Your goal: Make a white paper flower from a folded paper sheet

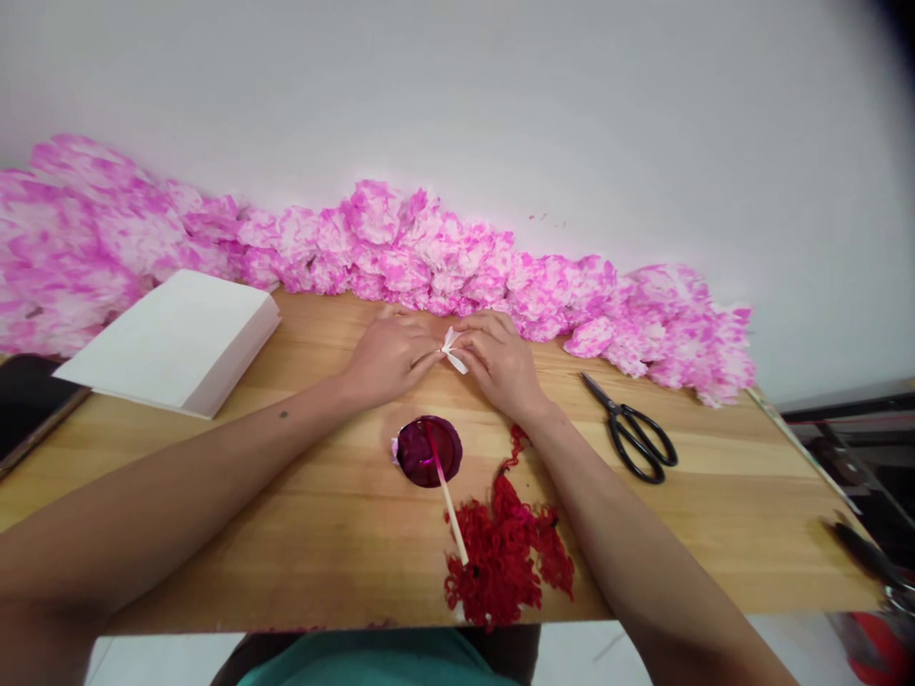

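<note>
Left hand (392, 357): pinched the white piece (456, 362) by its gathered middle, in closed fingers
Right hand (504, 362): gripped its folds above the table (321, 534)
White piece: looked bunched, not fluffed or coloured
Pink puffs (443, 252): seemed finished
White stack (178, 333): lay unbunched

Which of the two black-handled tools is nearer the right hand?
The scissors lying just to the right of the right hand; the other black-handled tool is much farther off, by the picture's right edge.
</note>
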The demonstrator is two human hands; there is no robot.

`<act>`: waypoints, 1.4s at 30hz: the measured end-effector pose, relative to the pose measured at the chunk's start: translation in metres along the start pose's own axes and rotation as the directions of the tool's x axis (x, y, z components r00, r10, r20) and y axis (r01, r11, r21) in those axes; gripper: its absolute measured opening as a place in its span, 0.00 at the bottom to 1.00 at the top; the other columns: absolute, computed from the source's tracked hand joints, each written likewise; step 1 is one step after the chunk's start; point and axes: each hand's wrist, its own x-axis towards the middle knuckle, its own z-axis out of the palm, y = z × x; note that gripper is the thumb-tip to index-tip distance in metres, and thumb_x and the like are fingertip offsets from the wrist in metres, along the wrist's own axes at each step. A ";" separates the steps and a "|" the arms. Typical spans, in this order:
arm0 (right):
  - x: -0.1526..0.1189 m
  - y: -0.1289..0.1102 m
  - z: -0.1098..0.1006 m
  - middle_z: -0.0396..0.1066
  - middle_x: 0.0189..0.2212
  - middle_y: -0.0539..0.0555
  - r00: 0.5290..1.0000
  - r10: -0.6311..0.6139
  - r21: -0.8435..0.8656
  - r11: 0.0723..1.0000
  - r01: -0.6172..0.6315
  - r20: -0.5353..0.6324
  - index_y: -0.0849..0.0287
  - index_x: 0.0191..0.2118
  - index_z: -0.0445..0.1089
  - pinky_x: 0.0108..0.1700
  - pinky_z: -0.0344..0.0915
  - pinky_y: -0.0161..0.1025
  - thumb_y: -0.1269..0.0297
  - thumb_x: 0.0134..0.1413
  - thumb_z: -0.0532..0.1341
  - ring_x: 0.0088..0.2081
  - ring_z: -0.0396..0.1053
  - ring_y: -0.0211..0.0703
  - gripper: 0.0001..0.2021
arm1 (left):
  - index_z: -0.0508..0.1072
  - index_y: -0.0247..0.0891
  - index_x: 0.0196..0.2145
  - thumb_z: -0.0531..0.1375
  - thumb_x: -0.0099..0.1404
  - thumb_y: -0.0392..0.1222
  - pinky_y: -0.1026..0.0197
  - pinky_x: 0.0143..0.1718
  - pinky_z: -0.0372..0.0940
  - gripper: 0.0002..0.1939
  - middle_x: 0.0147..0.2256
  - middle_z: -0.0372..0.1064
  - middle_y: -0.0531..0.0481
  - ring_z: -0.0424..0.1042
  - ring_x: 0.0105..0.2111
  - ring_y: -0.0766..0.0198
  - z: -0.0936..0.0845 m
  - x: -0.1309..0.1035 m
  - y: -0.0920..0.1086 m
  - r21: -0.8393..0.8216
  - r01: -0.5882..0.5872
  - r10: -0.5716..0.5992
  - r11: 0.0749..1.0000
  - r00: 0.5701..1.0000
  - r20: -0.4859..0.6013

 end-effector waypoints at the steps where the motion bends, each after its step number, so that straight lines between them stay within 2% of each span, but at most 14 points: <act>1: 0.000 0.001 -0.001 0.74 0.43 0.56 1.000 0.007 -0.008 1.000 -0.007 0.005 0.54 0.36 0.71 0.51 0.65 0.49 0.62 0.64 0.56 0.49 0.67 0.48 0.08 | 0.77 0.39 0.31 0.52 0.71 0.44 0.51 0.45 0.58 0.17 0.29 0.74 0.48 0.71 0.34 0.58 0.000 0.000 0.000 0.000 0.001 -0.001 1.000 1.000 0.002; 6: -0.001 0.011 -0.005 0.74 0.42 0.55 0.998 0.044 -0.046 0.998 -0.046 -0.043 0.54 0.35 0.71 0.51 0.65 0.50 0.62 0.64 0.57 0.47 0.67 0.48 0.07 | 0.78 0.39 0.33 0.51 0.72 0.44 0.52 0.44 0.58 0.17 0.30 0.75 0.48 0.72 0.34 0.58 -0.001 0.000 0.000 0.005 0.031 -0.031 0.999 0.999 -0.033; 9: -0.002 0.015 -0.008 0.74 0.40 0.55 0.976 0.100 -0.082 0.990 -0.118 -0.194 0.54 0.34 0.71 0.50 0.65 0.51 0.63 0.64 0.56 0.46 0.68 0.48 0.08 | 0.78 0.38 0.33 0.51 0.72 0.43 0.52 0.44 0.58 0.17 0.34 0.77 0.47 0.73 0.36 0.57 -0.002 -0.001 -0.002 -0.003 0.080 -0.081 0.997 0.995 -0.066; 12: -0.002 0.013 -0.011 0.74 0.38 0.56 0.947 0.105 -0.071 0.989 -0.133 -0.304 0.55 0.34 0.70 0.49 0.65 0.50 0.64 0.63 0.58 0.45 0.68 0.48 0.06 | 0.78 0.38 0.31 0.51 0.72 0.45 0.52 0.43 0.58 0.18 0.32 0.76 0.47 0.72 0.34 0.57 -0.003 -0.001 -0.003 0.019 0.119 -0.117 0.993 0.990 -0.077; 17: -0.001 0.003 -0.007 0.74 0.44 0.55 0.983 -0.016 -0.056 0.998 0.006 -0.183 0.54 0.36 0.71 0.53 0.63 0.51 0.62 0.60 0.62 0.49 0.67 0.48 0.03 | 0.78 0.37 0.31 0.51 0.72 0.44 0.53 0.42 0.59 0.18 0.34 0.77 0.46 0.72 0.34 0.57 -0.001 -0.002 -0.002 0.028 0.123 -0.120 0.992 0.989 -0.090; 22: -0.002 0.001 0.001 0.73 0.48 0.55 0.997 -0.009 -0.053 0.999 0.004 -0.080 0.53 0.39 0.72 0.55 0.62 0.53 0.60 0.59 0.61 0.52 0.66 0.50 0.05 | 0.78 0.39 0.34 0.51 0.72 0.44 0.51 0.44 0.59 0.17 0.34 0.76 0.46 0.73 0.37 0.57 0.000 -0.001 0.001 0.021 0.051 -0.050 0.998 0.997 -0.059; 28: -0.001 0.002 0.001 0.74 0.44 0.55 0.996 -0.018 -0.045 0.999 0.014 -0.090 0.53 0.37 0.71 0.54 0.64 0.52 0.62 0.62 0.58 0.50 0.67 0.50 0.05 | 0.77 0.39 0.33 0.49 0.73 0.46 0.52 0.44 0.58 0.19 0.30 0.75 0.48 0.71 0.34 0.58 -0.001 0.001 0.002 0.031 0.001 0.000 1.000 0.999 -0.038; 32: -0.001 0.009 -0.003 0.74 0.42 0.55 0.995 0.025 -0.042 0.999 -0.029 -0.102 0.53 0.35 0.71 0.53 0.63 0.53 0.61 0.63 0.58 0.49 0.67 0.50 0.07 | 0.77 0.39 0.33 0.48 0.73 0.47 0.52 0.43 0.58 0.21 0.30 0.75 0.48 0.70 0.33 0.59 -0.002 0.001 -0.001 0.041 0.021 -0.018 0.999 0.998 -0.052; 36: -0.001 0.016 -0.009 0.74 0.40 0.55 0.966 0.118 -0.020 0.992 -0.126 -0.231 0.53 0.34 0.70 0.52 0.64 0.53 0.59 0.63 0.57 0.47 0.68 0.49 0.08 | 0.78 0.41 0.34 0.48 0.74 0.47 0.51 0.46 0.57 0.20 0.32 0.76 0.48 0.70 0.34 0.58 -0.004 0.001 -0.003 0.046 0.033 -0.030 0.998 0.998 -0.058; 38: 0.000 0.015 -0.012 0.74 0.42 0.55 0.950 0.132 0.002 0.991 -0.137 -0.284 0.53 0.37 0.71 0.53 0.63 0.53 0.58 0.62 0.58 0.49 0.68 0.50 0.07 | 0.78 0.41 0.34 0.49 0.73 0.46 0.50 0.46 0.57 0.19 0.32 0.77 0.48 0.71 0.34 0.58 -0.004 0.001 -0.003 0.043 0.028 -0.025 0.999 0.998 -0.059; 39: 0.000 0.013 -0.013 0.74 0.44 0.55 0.955 0.113 0.004 0.993 -0.116 -0.273 0.53 0.40 0.71 0.55 0.62 0.53 0.56 0.61 0.59 0.50 0.68 0.50 0.08 | 0.78 0.41 0.34 0.49 0.73 0.46 0.50 0.47 0.57 0.19 0.33 0.77 0.48 0.71 0.35 0.58 -0.003 0.001 -0.003 0.041 0.025 -0.022 0.999 0.998 -0.057; 42: 0.002 0.004 -0.011 0.72 0.52 0.56 0.995 0.002 -0.042 0.999 -0.006 -0.097 0.51 0.52 0.68 0.59 0.58 0.53 0.53 0.59 0.61 0.56 0.65 0.52 0.18 | 0.78 0.39 0.33 0.50 0.73 0.45 0.49 0.48 0.57 0.18 0.34 0.77 0.47 0.72 0.38 0.57 -0.001 0.001 -0.002 0.039 0.000 0.002 0.999 0.999 -0.044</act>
